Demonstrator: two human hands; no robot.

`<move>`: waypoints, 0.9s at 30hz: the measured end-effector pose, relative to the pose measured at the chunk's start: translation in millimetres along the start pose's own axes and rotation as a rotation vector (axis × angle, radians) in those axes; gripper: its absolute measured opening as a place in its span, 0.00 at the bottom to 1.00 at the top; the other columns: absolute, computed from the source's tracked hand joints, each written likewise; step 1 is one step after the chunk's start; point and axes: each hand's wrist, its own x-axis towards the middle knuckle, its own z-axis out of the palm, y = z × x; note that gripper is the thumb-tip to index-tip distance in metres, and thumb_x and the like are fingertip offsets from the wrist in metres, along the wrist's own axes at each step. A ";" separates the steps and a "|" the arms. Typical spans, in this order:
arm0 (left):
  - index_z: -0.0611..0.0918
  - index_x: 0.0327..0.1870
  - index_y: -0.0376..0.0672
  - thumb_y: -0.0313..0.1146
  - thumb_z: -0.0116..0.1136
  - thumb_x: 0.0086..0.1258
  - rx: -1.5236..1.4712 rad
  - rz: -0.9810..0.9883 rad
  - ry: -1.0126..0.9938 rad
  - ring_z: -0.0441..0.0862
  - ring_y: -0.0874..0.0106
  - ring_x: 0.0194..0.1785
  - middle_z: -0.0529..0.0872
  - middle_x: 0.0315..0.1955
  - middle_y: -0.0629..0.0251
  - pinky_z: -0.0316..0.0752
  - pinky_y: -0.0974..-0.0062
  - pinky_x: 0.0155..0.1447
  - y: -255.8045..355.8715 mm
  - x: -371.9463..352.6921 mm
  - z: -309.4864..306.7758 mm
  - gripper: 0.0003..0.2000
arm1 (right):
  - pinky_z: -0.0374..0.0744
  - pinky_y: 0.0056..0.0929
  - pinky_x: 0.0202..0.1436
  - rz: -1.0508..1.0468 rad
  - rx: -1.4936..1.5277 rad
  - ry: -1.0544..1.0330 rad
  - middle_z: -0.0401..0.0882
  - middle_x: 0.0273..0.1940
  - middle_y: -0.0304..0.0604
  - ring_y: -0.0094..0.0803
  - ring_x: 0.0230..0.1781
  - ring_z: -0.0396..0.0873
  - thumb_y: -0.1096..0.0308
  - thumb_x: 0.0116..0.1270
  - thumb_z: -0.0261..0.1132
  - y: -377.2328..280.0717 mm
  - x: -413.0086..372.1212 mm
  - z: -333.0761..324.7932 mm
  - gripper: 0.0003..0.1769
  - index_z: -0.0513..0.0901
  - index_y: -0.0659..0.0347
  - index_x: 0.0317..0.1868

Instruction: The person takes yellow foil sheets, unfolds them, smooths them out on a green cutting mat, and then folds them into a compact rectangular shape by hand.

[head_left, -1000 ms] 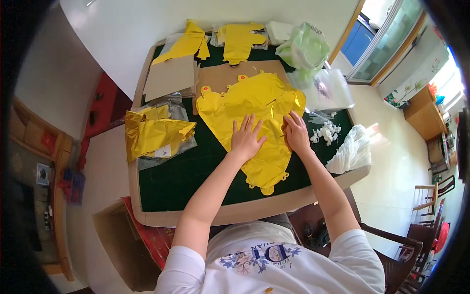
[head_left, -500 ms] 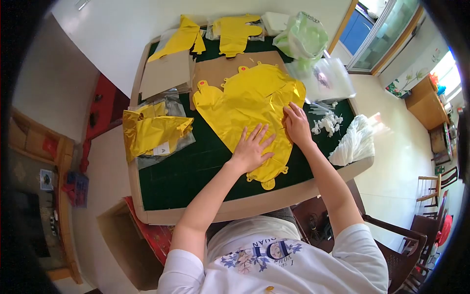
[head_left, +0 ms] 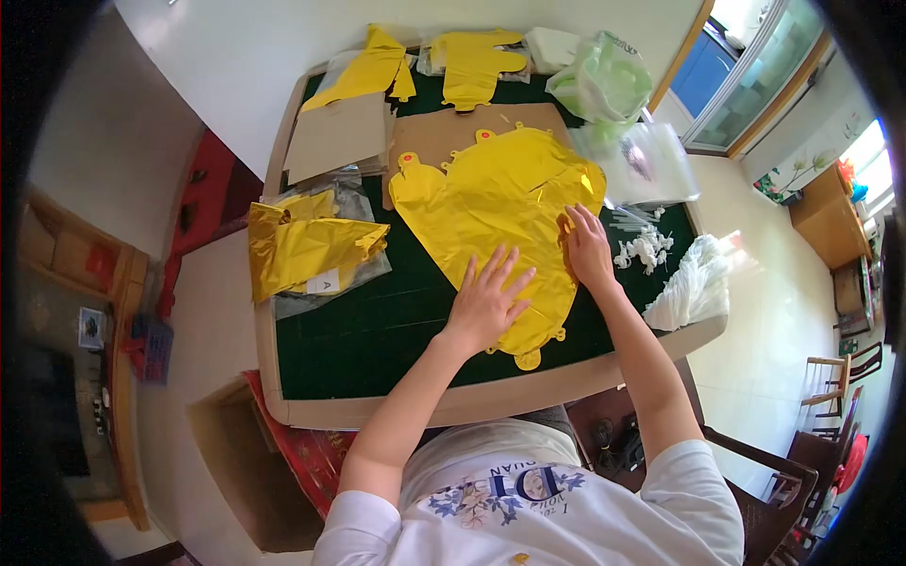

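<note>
A flat, uninflated yellow foil balloon (head_left: 500, 208) lies spread over the table in front of me, wrinkled, with small tabs along its edges. My left hand (head_left: 486, 300) rests on its lower part, palm down and fingers spread. At the balloon's right edge is my right hand (head_left: 589, 247), its fingers bent and closed on the foil, which bunches up beside the fingertips. Part of that edge is hidden by the hand. Two red spots mark tabs at the balloon's upper left.
Folded gold foil (head_left: 316, 247) in clear plastic lies left, below cardboard sheets (head_left: 337, 141). More yellow foil pieces (head_left: 477, 68) lie at the back. On the right are a green-white plastic bag (head_left: 604, 80), clear bags (head_left: 651, 165), white ties (head_left: 645, 247) and a white strand bundle (head_left: 691, 283).
The view has shifted slightly, so the table appears farther right. My left hand has slid a little left and toward me on the foil; my right hand stays at the edge.
</note>
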 end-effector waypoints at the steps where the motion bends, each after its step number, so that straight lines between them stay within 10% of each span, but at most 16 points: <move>1: 0.69 0.69 0.54 0.50 0.49 0.72 0.001 0.010 0.004 0.53 0.56 0.76 0.60 0.72 0.54 0.47 0.44 0.74 0.0 -2.7 2.5 0.25 | 0.70 0.43 0.64 -0.007 0.000 0.002 0.73 0.58 0.56 0.53 0.60 0.71 0.73 0.65 0.58 -0.1 -0.1 0.8 0.18 0.77 0.62 0.55; 27: 0.60 0.74 0.55 0.58 0.40 0.74 0.108 -0.211 -0.119 0.45 0.61 0.79 0.51 0.75 0.56 0.39 0.51 0.77 -49.3 60.7 18.6 0.31 | 0.70 0.45 0.65 -0.015 -0.042 -0.011 0.73 0.59 0.56 0.53 0.61 0.70 0.72 0.65 0.58 0.5 -0.6 1.4 0.15 0.78 0.62 0.52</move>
